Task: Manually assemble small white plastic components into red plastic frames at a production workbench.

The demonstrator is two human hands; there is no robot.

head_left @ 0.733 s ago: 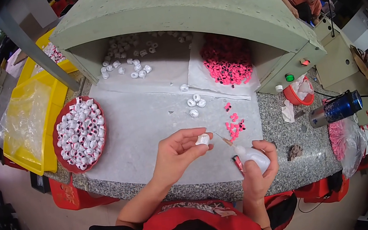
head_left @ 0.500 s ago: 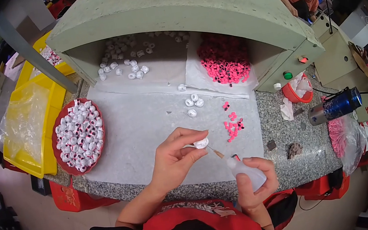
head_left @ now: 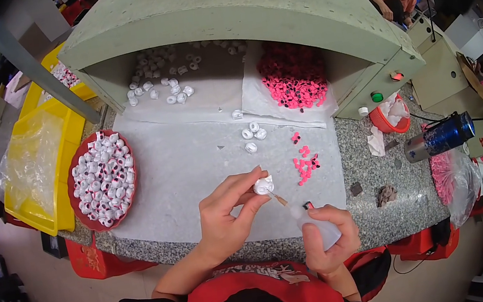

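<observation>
**Nozzle meets the small white piece, just above the desk**

The left hand (head_left: pixel 226 218) holds a small white piece (head_left: pixel 263 185) in a narrow fingertip grip, thumb below and fingers above, lifted off the desk (head_left: pixel 379 206) and turned toward the right so one face stays open to the nozzle. The right hand (head_left: pixel 327 244) has its grip wrapped fully around a soft squeeze bottle (head_left: pixel 317 227), tilted so the thin brown tip points up and left, touching or just beside the piece; I judge the tilt lets the contents run to the tip.

The piece looks like a short white ring or cap with a dark mark, matching the ones heaped in the red tray (head_left: pixel 131 188) well left of the left-hand grip. Loose pink bits (head_left: pixel 305 163) lie just beyond the piece, and a few more white caps (head_left: pixel 251 134) further beyond it.
</observation>
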